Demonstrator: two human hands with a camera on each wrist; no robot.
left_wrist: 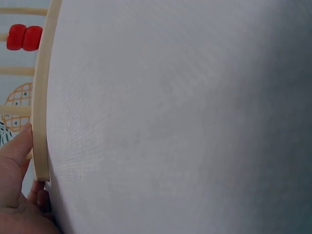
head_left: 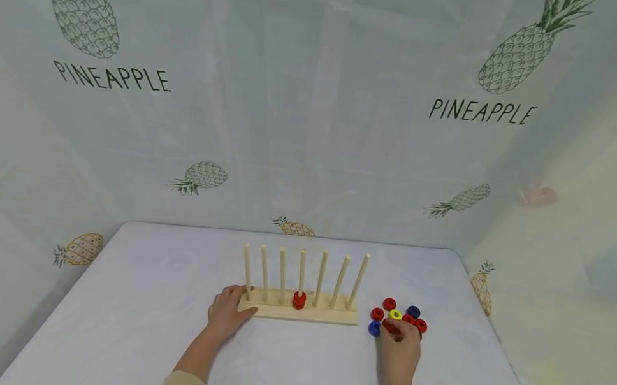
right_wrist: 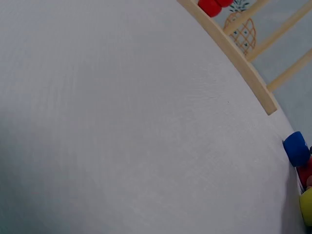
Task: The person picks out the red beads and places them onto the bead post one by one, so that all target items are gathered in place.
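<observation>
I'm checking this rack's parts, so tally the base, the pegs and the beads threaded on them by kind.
Wooden base: 1
Upright pegs: 7
Red beads on the middle peg: 2
Total: 10

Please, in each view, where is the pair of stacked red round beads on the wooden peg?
Head: the stacked red round beads are below the picture's centre.
Left wrist: the red beads are near the upper left corner.
Right wrist: the red beads are cut by the top edge, right of centre.
Shared landmark: the long pale wooden base.
</observation>
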